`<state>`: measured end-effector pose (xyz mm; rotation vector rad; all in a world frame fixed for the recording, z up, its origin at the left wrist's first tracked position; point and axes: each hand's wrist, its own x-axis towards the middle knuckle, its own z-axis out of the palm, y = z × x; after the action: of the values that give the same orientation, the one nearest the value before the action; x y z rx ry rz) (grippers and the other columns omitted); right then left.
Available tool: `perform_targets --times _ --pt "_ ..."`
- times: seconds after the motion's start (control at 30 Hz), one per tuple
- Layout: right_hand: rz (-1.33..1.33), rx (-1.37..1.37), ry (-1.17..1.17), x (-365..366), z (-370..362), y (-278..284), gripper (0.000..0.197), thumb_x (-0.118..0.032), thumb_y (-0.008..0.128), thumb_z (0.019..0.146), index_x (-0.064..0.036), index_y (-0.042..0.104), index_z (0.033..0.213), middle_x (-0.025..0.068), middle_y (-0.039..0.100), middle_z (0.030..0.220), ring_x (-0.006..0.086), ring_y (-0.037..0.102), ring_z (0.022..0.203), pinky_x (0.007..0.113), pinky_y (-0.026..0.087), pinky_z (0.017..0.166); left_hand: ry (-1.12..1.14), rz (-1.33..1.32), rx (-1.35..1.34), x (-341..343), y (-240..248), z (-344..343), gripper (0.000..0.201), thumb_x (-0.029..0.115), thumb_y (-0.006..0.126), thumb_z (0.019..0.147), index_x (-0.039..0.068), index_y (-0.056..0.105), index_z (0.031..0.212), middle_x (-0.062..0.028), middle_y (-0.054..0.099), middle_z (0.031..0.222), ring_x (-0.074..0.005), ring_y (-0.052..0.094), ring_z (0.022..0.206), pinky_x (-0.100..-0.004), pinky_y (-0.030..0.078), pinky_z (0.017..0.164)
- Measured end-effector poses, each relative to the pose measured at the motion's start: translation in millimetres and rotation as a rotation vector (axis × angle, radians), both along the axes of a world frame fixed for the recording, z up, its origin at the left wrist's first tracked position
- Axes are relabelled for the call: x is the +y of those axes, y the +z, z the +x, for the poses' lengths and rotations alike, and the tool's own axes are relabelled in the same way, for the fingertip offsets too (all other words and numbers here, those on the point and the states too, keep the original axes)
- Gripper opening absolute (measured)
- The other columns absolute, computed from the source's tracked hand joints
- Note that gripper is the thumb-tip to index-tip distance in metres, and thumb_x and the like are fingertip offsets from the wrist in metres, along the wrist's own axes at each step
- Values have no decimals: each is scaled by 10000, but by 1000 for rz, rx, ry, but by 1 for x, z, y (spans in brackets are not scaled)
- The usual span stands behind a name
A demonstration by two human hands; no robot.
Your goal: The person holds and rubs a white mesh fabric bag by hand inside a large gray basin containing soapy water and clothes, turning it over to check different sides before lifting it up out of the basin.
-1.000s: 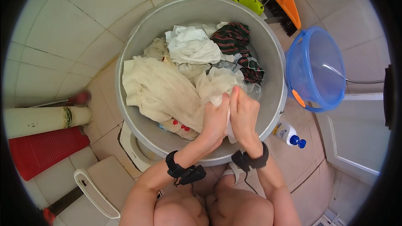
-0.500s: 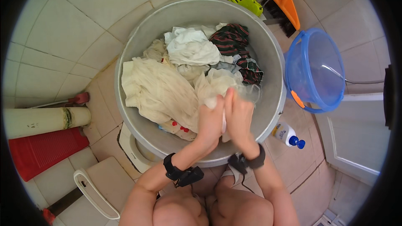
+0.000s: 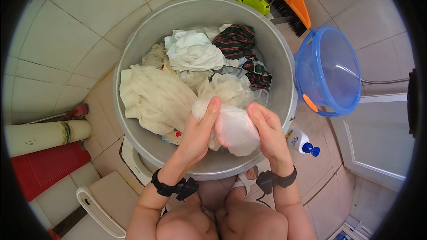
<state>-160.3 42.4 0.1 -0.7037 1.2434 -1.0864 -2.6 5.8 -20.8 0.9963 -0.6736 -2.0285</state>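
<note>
A thin, wet white cloth (image 3: 239, 130), see-through in places, is stretched between my two hands over the near side of a large round metal tub (image 3: 126, 106). My left hand (image 3: 200, 130) is closed on its left part, thumb on top, some fingers showing through the fabric. At the opposite edge my right hand (image 3: 270, 129) pinches it between thumb and fingers. Beyond them in the tub lie a cream garment (image 3: 155, 98), a bunched white garment (image 3: 193, 51), a dark striped cloth (image 3: 235, 40) and a sheer whitish cloth (image 3: 224, 88).
Right of the tub stand a blue bucket (image 3: 307, 69) and a white bottle with a blue pump (image 3: 298, 141). An orange broom (image 3: 296, 6) and a green-edged dustpan (image 3: 255, 3) lean behind. A pale pipe (image 3: 40, 138), red ridged object (image 3: 51, 166) and beige lidded bin (image 3: 109, 200) are left.
My hands were pressed together around the bunched cloth. Now they have moved apart, spreading it between them. The whole view has shifted slightly.
</note>
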Motion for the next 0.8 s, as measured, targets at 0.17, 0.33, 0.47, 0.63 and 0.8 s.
perform_targets --times 0.17,0.33,0.47,0.63,0.8 --pt "-19 49 80 11 -11 15 238 -200 449 963 -50 510 789 -60 421 750 23 356 704 186 321 620 39 -69 -104 6 17 2 352 312 463 966 80 493 703 24 481 645 -49 435 587 -214 367 552" --pt "-46 101 77 13 -10 21 258 -214 473 951 -64 471 742 -45 437 705 36 348 649 190 290 568 30 -96 -120 9 23 5 298 296 481 962 63 517 779 32 484 694 -43 423 645 -215 364 571" --pt "-42 95 93 15 -12 21 251 -207 468 952 -60 475 750 -41 436 709 39 351 655 192 292 575 62 -74 -72 11 23 5 242 257 497 955 35 557 882 7 544 752 -52 490 657 -214 416 563" --pt "-46 96 68 16 -12 24 243 -199 460 955 -58 478 757 -39 442 725 38 358 669 191 300 589 -224 -130 -71 5 39 9 196 168 638 854 11 563 944 -37 597 800 -72 564 617 -215 463 465" --pt "-88 144 65 19 -11 23 212 -187 459 960 -53 509 805 -66 421 720 23 345 671 180 307 579 -365 -147 -149 1 40 6 250 125 696 780 9 559 954 -27 593 782 -68 554 607 -208 439 449"
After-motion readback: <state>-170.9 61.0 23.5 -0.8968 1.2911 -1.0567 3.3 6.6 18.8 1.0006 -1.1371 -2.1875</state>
